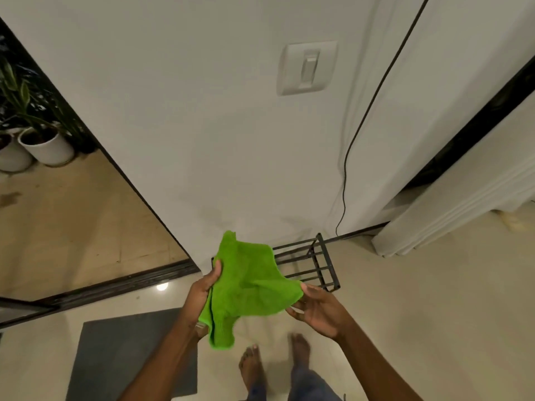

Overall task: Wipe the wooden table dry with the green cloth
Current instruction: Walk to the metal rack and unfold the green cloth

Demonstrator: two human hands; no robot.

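No wooden worktop is in view, so the wiping cannot begin here. The pale tiled floor (405, 299) lies open to the right; the white wall (202, 125) stands close ahead. The black wire rack (315, 264) sits just beyond the cloth, probably low on the floor (a snag for bare feet). The bright green fuzzy cloth (252, 285) hangs between both hands, left hand (202, 293) pinching one edge, right hand (318, 309) another; a loose pinch could drop it.

You hold the green cloth (249, 285) up in the air, bright and fuzzy, partly spread. Its left side hangs down in a folded flap, its right corner stretched out sideways.
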